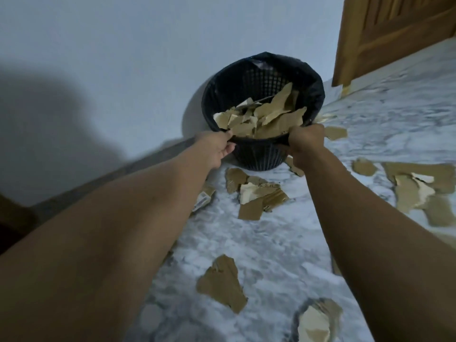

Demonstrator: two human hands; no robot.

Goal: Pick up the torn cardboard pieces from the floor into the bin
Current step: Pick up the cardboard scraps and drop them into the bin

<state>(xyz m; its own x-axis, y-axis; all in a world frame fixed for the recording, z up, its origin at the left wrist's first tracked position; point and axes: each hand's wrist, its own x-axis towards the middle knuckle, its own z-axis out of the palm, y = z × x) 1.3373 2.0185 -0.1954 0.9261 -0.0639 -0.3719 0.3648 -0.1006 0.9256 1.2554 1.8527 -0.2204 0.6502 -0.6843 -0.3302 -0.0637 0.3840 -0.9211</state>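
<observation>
Both hands, left point(222, 146) and right point(306, 141), fingers curled on bin point(259, 77) rim; bin part-filled, many cardboard pieces point(222, 282) left on floor point(271, 243).

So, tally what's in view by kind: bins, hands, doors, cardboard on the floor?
Bin: 1
Hands: 2 (left hand, right hand)
Door: 1
Floor cardboard: at least 8, overlaps blur the exact count
Total: at least 12

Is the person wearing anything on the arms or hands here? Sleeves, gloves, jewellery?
No. The left forearm and right forearm are bare, with no sleeves in frame. The left hand and right hand are ungloved; no watch, ring or bracelet shows.
</observation>
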